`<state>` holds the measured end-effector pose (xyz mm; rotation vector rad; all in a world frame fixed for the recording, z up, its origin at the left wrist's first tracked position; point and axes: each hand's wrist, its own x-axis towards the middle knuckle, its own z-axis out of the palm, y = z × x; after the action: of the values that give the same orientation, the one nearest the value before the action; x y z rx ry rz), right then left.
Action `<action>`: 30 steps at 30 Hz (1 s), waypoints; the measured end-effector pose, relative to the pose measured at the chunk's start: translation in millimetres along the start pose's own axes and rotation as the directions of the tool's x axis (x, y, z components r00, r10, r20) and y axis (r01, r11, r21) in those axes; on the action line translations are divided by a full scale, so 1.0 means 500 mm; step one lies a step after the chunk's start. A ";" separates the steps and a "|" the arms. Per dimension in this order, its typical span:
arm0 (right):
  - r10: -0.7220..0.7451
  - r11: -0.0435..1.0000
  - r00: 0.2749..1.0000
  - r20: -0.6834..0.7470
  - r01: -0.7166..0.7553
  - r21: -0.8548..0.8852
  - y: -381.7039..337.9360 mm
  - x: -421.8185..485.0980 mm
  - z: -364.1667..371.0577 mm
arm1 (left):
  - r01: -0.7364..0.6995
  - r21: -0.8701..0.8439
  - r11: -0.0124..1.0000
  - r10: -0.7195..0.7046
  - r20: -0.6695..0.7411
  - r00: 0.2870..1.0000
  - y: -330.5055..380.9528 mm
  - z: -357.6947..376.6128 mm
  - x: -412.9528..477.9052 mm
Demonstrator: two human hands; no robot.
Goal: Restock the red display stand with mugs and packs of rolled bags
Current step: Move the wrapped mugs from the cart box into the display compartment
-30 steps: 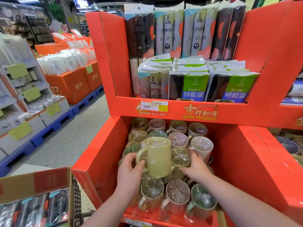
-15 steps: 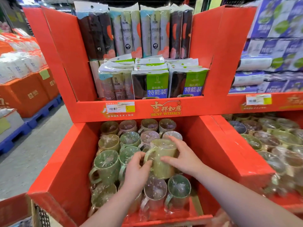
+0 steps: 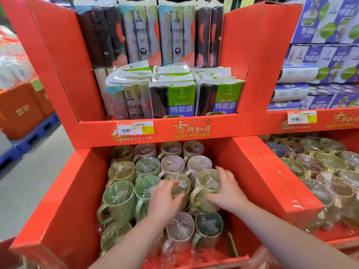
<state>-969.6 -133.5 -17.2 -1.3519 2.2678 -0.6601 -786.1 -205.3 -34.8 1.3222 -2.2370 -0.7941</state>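
The mug (image 3: 206, 182), being held high over the bin (image 3: 77, 200) by its handle in the left hand (image 3: 165, 200) a second ago, is now being lowered into that bin, the lower tier of the stand (image 3: 93, 133), at 3 o'clock of the pile's middle. It is being grasped by the right hand (image 3: 228, 193), fingers over its far rim and thumb on its near side, while the left hand is being curled over the rim of the next mug (image 3: 181, 186) at 9 o'clock of it. From this it is being judged that one more mug is being seated and that the bin is getting close to full, bare red floor being left only toward 5 o'clock. On the upper shelf (image 3: 64, 61) at 12 o'clock packs (image 3: 172, 100) are being kept stacked, above a price tag (image 3: 135, 128). A second stand (image 3: 275, 123) of mugs is being glimpsed at 3 o'clock, and boxes (image 3: 21, 111) on a pallet (image 3: 33, 136) at 9 o'clock. The slot is being crowded by neighbouring handles and crinkled film, which are likely to be hindering a level seat.
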 end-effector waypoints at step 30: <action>0.085 0.941 0.971 0.223 -0.005 -0.337 0.007 0.094 0.068 | -0.048 0.502 0.863 -0.079 0.229 0.970 -0.047 0.014 0.051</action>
<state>-973.4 -180.2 -51.6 -1.4353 2.2746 -0.0872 -787.1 -234.9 -53.8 1.5375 -2.7642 -0.3914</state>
